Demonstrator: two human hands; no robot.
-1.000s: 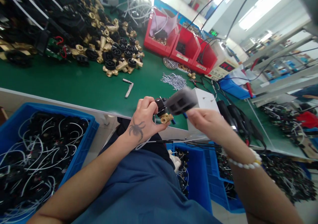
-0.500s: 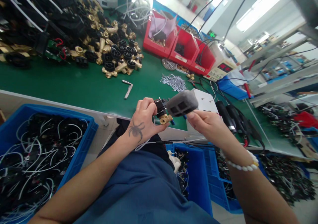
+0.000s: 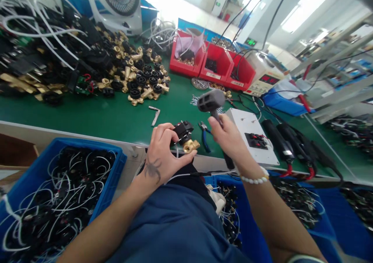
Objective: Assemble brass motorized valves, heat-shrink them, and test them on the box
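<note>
My left hand [image 3: 163, 150] is closed around a brass valve with a black plastic housing [image 3: 184, 131], held at the front edge of the green bench; its brass fitting [image 3: 191, 146] points toward my right. A white cable runs from beneath that hand. My right hand [image 3: 229, 138] grips the dark handle of a hammer [image 3: 211, 101], whose grey head is raised above and to the right of the valve, apart from it. Between the two hands lie blue-handled cutting pliers [image 3: 205, 136]. A small metal L-shaped tool [image 3: 155, 115] rests on the bench beyond my left hand.
Brass valves with black caps [image 3: 145, 80] are heaped at the back left, near a fan [image 3: 119, 2]. Red bins [image 3: 217, 63] stand behind small metal pins. A white box [image 3: 247, 134] sits to the right. Blue crates [image 3: 116, 169] of wired units are below the bench.
My right hand has lifted the hammer away from the valve, up and slightly left, uncovering the pliers. The left hand keeps hold of the valve. My view has shifted a little.
</note>
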